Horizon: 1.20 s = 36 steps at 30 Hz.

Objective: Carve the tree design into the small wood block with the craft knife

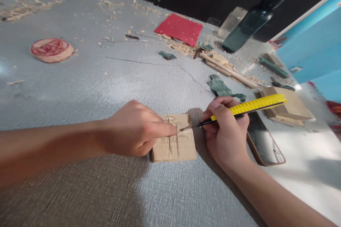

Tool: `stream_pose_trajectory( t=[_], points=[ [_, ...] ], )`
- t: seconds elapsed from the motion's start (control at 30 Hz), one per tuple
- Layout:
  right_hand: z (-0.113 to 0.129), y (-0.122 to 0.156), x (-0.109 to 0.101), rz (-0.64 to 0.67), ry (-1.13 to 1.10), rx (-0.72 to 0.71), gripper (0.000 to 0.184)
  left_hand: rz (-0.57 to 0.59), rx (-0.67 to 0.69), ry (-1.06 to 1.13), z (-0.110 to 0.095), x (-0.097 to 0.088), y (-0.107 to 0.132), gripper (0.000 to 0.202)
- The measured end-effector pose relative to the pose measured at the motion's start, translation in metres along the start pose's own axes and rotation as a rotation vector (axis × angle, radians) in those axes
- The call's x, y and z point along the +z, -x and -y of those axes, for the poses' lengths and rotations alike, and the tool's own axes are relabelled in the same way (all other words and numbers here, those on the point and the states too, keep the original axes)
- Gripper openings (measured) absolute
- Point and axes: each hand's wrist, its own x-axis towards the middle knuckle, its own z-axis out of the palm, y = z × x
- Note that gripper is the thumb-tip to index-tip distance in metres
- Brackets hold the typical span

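Scanning left to right with the wood block (174, 141) as our anchor. Far up-left of it we see a round disc with a red pattern (52, 49) lying on the grey table (80, 88), with shavings scattered well beyond that along the far edge.

Our left hand (133, 129) rests on the block's left side, fingers curled, index finger stretched across the top face and pressing it down; it pins the block rather than wrapping around it. The block lies flat on the table, between both hands.

On its face we see several grooves already cut, mostly running lengthwise, plus some rough marks near the far edge. They look shallow and sketchy, so we judge the carving as begun but early: no clear shape reads yet, and most of the face is plain.

Just right of the block, our right hand (226, 131) is clenched around a yellow-handled knife (239, 108), pen-style, tip touching the block's upper right area beside the left index fingertip.

Further right lies a phone (266, 142) flat on the table, touching or just under the right hand; we cannot tell which. Beyond it are more wood pieces (289, 108). Up-right of the block are green scraps (221, 87), wooden sticks (226, 69), a red sheet (179, 29) and a dark bottle (253, 17).
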Motion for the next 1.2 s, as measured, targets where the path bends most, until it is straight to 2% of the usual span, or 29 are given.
stream_pose_trajectory(
  t=[0.17,0.33,0.4,0.57,0.77,0.93,1.1,1.2],
  points=[
    [-0.0006,0.0,0.0006,0.09,-0.018,0.006,0.017,-0.003,0.014,-0.007,0.0019,0.0005,0.0007,0.03],
    [0.0003,0.0029,0.0025,-0.018,-0.033,-0.011,0.013,0.016,-0.005,-0.007,0.0019,-0.001,0.0004,0.03],
    [0.0008,0.0038,0.002,-0.02,-0.033,-0.022,0.012,0.01,-0.003,-0.003,0.0017,-0.0012,0.0,0.03],
    [0.0012,0.0045,0.0006,0.118,-0.02,-0.005,0.015,-0.006,0.005,0.001,0.0015,-0.001,-0.0007,0.031],
    [0.001,0.0039,0.0015,-0.008,-0.024,-0.019,0.012,0.041,-0.025,-0.013,0.0013,-0.0014,0.0,0.029],
    [0.0014,0.0038,0.0017,0.124,-0.023,0.003,0.013,0.035,-0.023,-0.003,0.001,-0.0013,0.0001,0.03],
    [0.0004,0.0031,0.0016,0.011,-0.065,-0.007,0.013,0.022,0.002,-0.006,0.0024,-0.0009,0.0,0.029],
    [0.0013,0.0027,0.0013,0.1,-0.057,0.025,0.012,0.033,-0.001,-0.001,0.0027,-0.0014,-0.0002,0.028]
  ],
)
